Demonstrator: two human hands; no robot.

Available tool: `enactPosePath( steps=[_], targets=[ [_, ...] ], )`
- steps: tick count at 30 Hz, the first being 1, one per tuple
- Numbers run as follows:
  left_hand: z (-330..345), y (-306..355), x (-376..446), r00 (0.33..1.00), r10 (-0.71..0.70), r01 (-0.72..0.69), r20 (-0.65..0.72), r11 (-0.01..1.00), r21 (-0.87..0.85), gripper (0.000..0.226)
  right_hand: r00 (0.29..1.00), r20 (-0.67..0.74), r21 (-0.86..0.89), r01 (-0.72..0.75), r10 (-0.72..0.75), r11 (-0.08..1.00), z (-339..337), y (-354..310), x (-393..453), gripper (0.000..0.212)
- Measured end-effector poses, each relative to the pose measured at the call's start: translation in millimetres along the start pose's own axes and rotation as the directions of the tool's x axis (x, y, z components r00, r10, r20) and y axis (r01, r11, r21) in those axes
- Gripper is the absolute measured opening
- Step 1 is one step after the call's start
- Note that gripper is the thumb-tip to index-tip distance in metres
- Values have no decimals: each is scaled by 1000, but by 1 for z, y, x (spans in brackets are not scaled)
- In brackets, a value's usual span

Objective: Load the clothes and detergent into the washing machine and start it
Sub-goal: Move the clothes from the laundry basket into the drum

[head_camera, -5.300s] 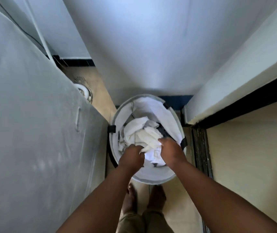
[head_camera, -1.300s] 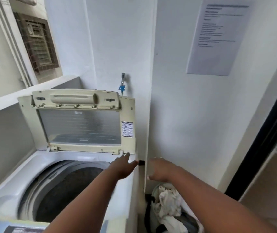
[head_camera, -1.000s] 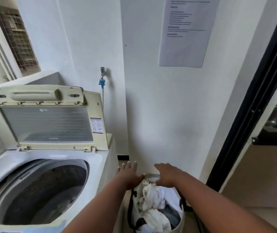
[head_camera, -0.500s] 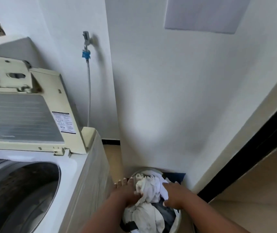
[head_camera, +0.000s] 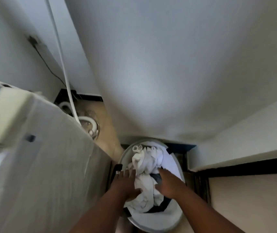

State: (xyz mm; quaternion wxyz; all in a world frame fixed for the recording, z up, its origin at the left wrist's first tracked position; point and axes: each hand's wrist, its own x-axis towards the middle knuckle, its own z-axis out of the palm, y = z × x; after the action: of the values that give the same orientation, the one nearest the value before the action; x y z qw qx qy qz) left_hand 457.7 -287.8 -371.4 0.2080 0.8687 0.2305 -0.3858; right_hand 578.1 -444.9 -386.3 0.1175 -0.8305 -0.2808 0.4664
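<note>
Clothes (head_camera: 145,172), a white bundle with something dark beneath, sit heaped in the laundry basket (head_camera: 174,216) just right of the washing machine (head_camera: 50,165). The heap runs lengthwise away from the person. Both hands flank it, fingers spread flat: left hand (head_camera: 126,184) on the machine side, right hand (head_camera: 167,184) opposite, equally near, nothing gripped yet.

We look down into a narrow corner closed in by a white wall (head_camera: 159,73), evenly lit and a little brighter low at its middle. A white pipe (head_camera: 62,61) and a thin dark cable (head_camera: 46,63) run down the wall to the tan floor (head_camera: 107,125), where a black skirting strip (head_camera: 88,98) edges the base. On our right, a dark door frame (head_camera: 245,166) borders a beige floor (head_camera: 252,204) beyond.
</note>
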Motion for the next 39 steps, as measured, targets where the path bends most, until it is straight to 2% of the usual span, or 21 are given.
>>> enactPosePath(
  steps=[3,7,10,14,16,19,22,24,25,28,31,33,35,37,39],
  targets=[
    [24,0,53,999,-24,26,23,996,-90,96,999,0,75,-52,52,996,26,50,71,76],
    [38,7,112,997,-70,58,-33,960,-273,102,989,-60,119,-125,133,985,27,59,123,73],
    [51,9,154,991,-108,61,-78,889,-454,109,991,-74,167,-97,111,981,34,70,167,93],
    [68,11,193,959,-191,41,-207,824,-565,116,985,-81,208,-130,150,969,61,92,218,110],
    [75,9,207,951,-220,34,-215,770,-637,117,978,-97,252,-155,184,955,63,86,224,115],
    [87,2,223,925,-263,-30,-275,671,-741,108,977,-122,291,-132,174,948,70,82,230,114],
    [95,1,232,895,-315,-92,-317,564,-821,88,981,-67,391,-140,180,910,80,85,237,120],
    [98,2,236,898,-336,-72,-284,523,-850,73,977,-30,498,-168,211,851,87,84,240,111],
    [101,2,238,901,-335,-66,-275,522,-850,67,978,-43,486,-159,205,859,91,83,241,108],
    [113,-4,241,906,-284,-105,-312,564,-819,52,991,-80,263,-82,107,961,100,79,248,96],
    [122,-12,240,921,-174,-190,-349,580,-792,52,997,-50,51,-60,63,997,106,79,252,63],
    [131,-20,242,925,-105,-240,-365,582,-777,52,988,-138,-36,-80,74,996,108,81,248,41],
    [128,-19,233,931,-116,-218,-347,587,-780,47,972,-214,-94,-117,94,989,108,85,236,39],
    [116,-13,213,934,-132,-204,-332,565,-800,47,968,-244,-55,-70,55,996,106,89,220,47],
    [109,-8,196,939,-136,-200,-316,532,-823,52,965,-260,107,39,-10,994,100,90,201,44]
  ],
)
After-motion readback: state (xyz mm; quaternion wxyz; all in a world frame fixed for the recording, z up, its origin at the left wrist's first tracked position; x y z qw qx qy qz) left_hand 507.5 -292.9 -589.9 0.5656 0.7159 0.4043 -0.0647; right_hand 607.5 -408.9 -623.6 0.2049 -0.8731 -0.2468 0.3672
